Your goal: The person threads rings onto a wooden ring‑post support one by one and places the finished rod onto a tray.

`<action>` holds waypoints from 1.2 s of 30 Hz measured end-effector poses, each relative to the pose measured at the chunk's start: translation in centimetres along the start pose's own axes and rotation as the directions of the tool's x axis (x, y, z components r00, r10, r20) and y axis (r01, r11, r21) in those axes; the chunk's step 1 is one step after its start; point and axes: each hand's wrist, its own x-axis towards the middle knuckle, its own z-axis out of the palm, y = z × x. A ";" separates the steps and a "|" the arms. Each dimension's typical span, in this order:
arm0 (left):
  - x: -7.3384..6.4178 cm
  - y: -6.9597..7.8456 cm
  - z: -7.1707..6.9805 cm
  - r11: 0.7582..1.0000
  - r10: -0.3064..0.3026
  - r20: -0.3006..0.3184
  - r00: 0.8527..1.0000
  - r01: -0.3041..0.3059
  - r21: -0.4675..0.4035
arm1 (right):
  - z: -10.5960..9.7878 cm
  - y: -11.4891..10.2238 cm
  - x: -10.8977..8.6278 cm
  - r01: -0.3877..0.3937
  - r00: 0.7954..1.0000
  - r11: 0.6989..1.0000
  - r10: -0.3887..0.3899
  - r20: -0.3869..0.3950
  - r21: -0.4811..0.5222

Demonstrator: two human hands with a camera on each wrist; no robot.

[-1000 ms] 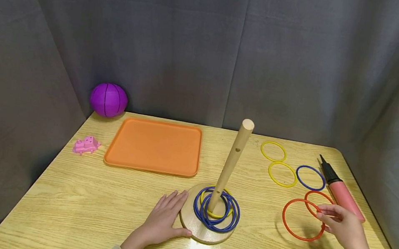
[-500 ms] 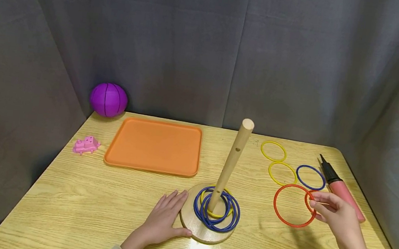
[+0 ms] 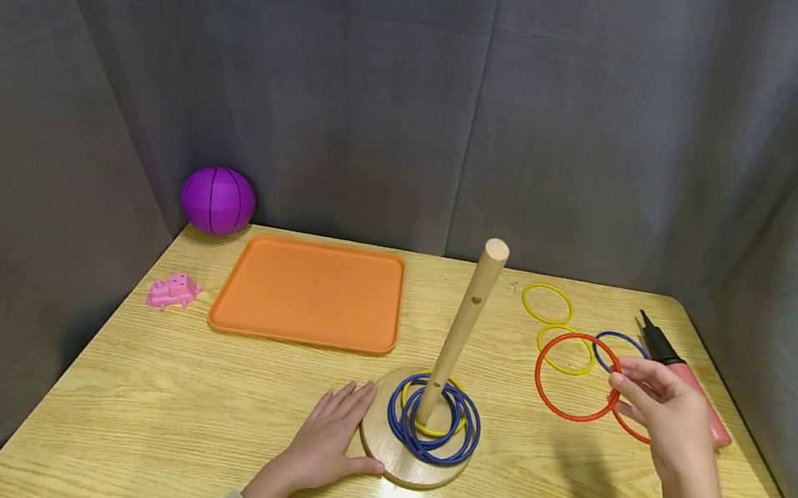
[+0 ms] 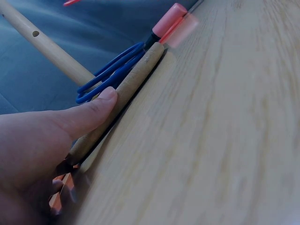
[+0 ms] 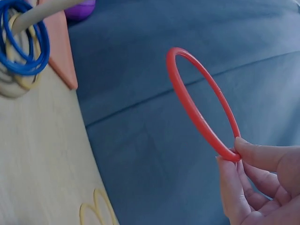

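Pinches a red ring point(image 5: 180, 86) in the right grip point(image 3: 673, 407), between thumb and fingertips. Holds it steeply angled and clear of the surface point(image 3: 179, 422), to the right of the wooden stand point(image 3: 380, 440). Rests the left grip point(image 3: 329, 437) against the base of the stand, with fingers extended along the left edge, thumb at the near edge and nothing grasped. Around the post, on the base: several blue rings point(image 3: 474, 435) and yellow underneath, exact count unclear. Partly behind the right grip, on the surface: a second red ring point(image 3: 628, 431). Farther back on the right: two yellow rings point(image 3: 523, 297), nearly touching, and a single blue ring point(image 3: 620, 335). Beside these, near the right edge: a pink-and-black pump point(image 3: 661, 344), partly covered by the right grip. Behind and left of the stand: an orange tray point(image 3: 310, 292). Farther left: a pink toy point(image 3: 172, 291). At the far left corner: a purple ball point(image 3: 218, 200).
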 end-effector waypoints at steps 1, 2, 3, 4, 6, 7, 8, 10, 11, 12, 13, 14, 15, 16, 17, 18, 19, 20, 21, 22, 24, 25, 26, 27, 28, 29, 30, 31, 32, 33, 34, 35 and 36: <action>0.0 0.0 0.0 1.000 0.001 0.000 1.000 -0.001 0.000 | 0.2 -0.2 0.0 0.000 1.000 1.000 0.000 0.001 -0.003; 0.0 0.0 0.0 1.000 0.001 0.000 1.000 -0.001 0.002 | 0.5 -0.4 0.0 0.000 1.000 1.000 0.000 0.003 -0.007; 0.0 -0.1 0.0 1.000 0.002 -0.001 1.000 -0.002 0.003 | 0.8 -0.6 0.0 -0.001 1.000 1.000 0.001 0.006 -0.012; 0.0 -0.1 0.1 1.000 0.003 -0.002 1.000 -0.003 0.006 | 1.1 -0.9 0.0 0.002 1.000 1.000 -0.001 0.007 -0.025; 0.0 -0.1 0.1 1.000 0.004 -0.003 1.000 -0.004 0.010 | 1.6 -1.3 0.0 0.013 1.000 0.999 -0.012 0.019 -0.034; 0.0 -0.1 0.1 1.000 0.004 -0.004 1.000 -0.004 0.010 | 1.9 -1.6 0.0 0.019 1.000 0.999 -0.018 0.024 -0.037; 0.0 -0.1 0.1 1.000 0.005 -0.005 1.000 -0.005 0.011 | 2.2 -1.8 0.0 0.025 0.999 0.999 -0.024 0.029 -0.037; 0.0 -0.1 0.1 1.000 0.005 -0.006 1.000 -0.005 0.011 | 2.8 -2.3 -0.1 0.039 0.998 0.999 -0.037 0.043 -0.037; 0.0 -0.1 0.1 1.000 0.006 -0.007 1.000 -0.006 0.010 | 3.1 -2.6 -0.1 0.044 0.998 0.998 -0.042 0.050 -0.036; 0.0 -0.1 0.1 1.000 0.006 -0.008 1.000 -0.006 0.010 | 3.3 -2.9 -0.1 0.049 0.997 0.998 -0.047 0.054 -0.035; 0.0 -0.1 0.1 1.000 0.006 -0.007 1.000 -0.006 0.008 | 3.6 -3.2 -0.1 0.054 0.997 0.998 -0.052 0.057 -0.034; 0.0 -0.1 0.0 1.000 0.006 -0.007 1.000 -0.006 0.007 | 3.8 -3.5 -0.1 0.061 0.996 0.998 -0.059 0.061 -0.031; 0.0 0.0 0.0 1.000 0.005 -0.006 1.000 -0.005 0.007 | 4.0 -3.7 -0.1 0.067 0.996 0.997 -0.066 0.067 -0.023; 0.0 0.0 0.0 1.000 0.005 -0.005 1.000 -0.005 0.007 | 4.2 -4.0 -0.1 0.073 0.995 0.997 -0.072 0.071 -0.013; 0.0 0.0 0.0 1.000 0.004 -0.005 1.000 -0.004 0.007 | 4.4 -4.3 -0.1 0.082 0.994 0.997 -0.081 0.075 -0.001; 0.0 0.0 0.0 1.000 0.003 -0.004 1.000 -0.003 0.007 | 4.6 -4.6 -0.1 0.087 0.993 0.996 -0.088 0.081 0.017; 0.0 0.0 0.0 1.000 0.002 -0.003 1.000 -0.002 0.006 | 4.7 -4.9 -0.1 0.093 0.992 0.995 -0.096 0.088 0.033; 0.0 0.1 0.0 1.000 0.002 -0.003 1.000 -0.002 0.005 | 4.9 -5.2 -0.1 0.098 0.990 0.994 -0.103 0.095 0.054; 0.0 0.1 0.0 1.000 0.000 -0.002 1.000 0.000 0.006 | 5.0 -5.5 -0.1 0.102 0.989 0.992 -0.108 0.103 0.069; 0.0 0.1 0.0 1.000 0.000 -0.002 1.000 0.000 0.007 | 5.2 -5.8 -0.1 0.105 0.987 0.991 -0.114 0.109 0.083; 0.0 0.1 0.0 1.000 -0.001 -0.002 1.000 0.001 0.006 | 5.5 -6.3 -0.1 0.108 0.985 0.987 -0.122 0.122 0.115; 0.0 0.1 0.0 1.000 -0.002 -0.002 1.000 0.002 0.006 | 5.6 -6.5 -0.1 0.108 0.984 0.985 -0.125 0.127 0.133; 0.0 0.1 0.0 1.000 -0.002 -0.002 1.000 0.002 0.006 | 5.8 -6.8 -0.1 0.108 0.983 0.982 -0.129 0.131 0.152; 0.0 0.1 0.0 1.000 -0.002 -0.002 1.000 0.002 0.006 | 5.9 -7.1 -0.1 0.111 0.982 0.980 -0.134 0.136 0.166; 0.0 0.1 -0.1 1.000 -0.001 -0.003 1.000 0.001 0.006 | 6.1 -7.3 -0.1 0.114 0.980 0.976 -0.141 0.141 0.188; 0.0 0.1 -0.1 1.000 -0.001 -0.002 1.000 0.001 0.005 | 6.2 -7.5 0.0 0.117 0.978 0.971 -0.150 0.147 0.210; 0.0 0.1 -0.1 1.000 -0.001 -0.001 1.000 0.001 0.004 | 6.3 -7.7 0.0 0.121 0.975 0.965 -0.159 0.152 0.233; 0.0 0.1 -0.1 1.000 -0.001 -0.001 1.000 0.001 0.003 | 6.5 -7.9 0.0 0.127 0.973 0.959 -0.170 0.157 0.253; 0.0 0.1 -0.1 1.000 -0.002 0.000 1.000 0.002 0.003 | 6.7 -8.1 0.0 0.133 0.970 0.953 -0.182 0.163 0.273; 0.0 0.1 -0.1 1.000 -0.002 0.001 1.000 0.002 0.004 | 6.8 -8.3 0.0 0.140 0.966 0.946 -0.195 0.167 0.292; 0.0 0.1 -0.1 1.000 -0.002 0.002 1.000 0.002 0.003 | 7.0 -8.5 0.1 0.145 0.963 0.939 -0.206 0.171 0.313; 0.0 0.1 -0.1 1.000 -0.002 0.003 1.000 0.002 0.002 | 7.1 -8.7 0.1 0.150 0.960 0.933 -0.216 0.176 0.327; 0.0 0.1 -0.1 1.000 -0.002 0.002 1.000 0.002 0.003 | 7.3 -8.9 0.2 0.153 0.957 0.927 -0.226 0.183 0.343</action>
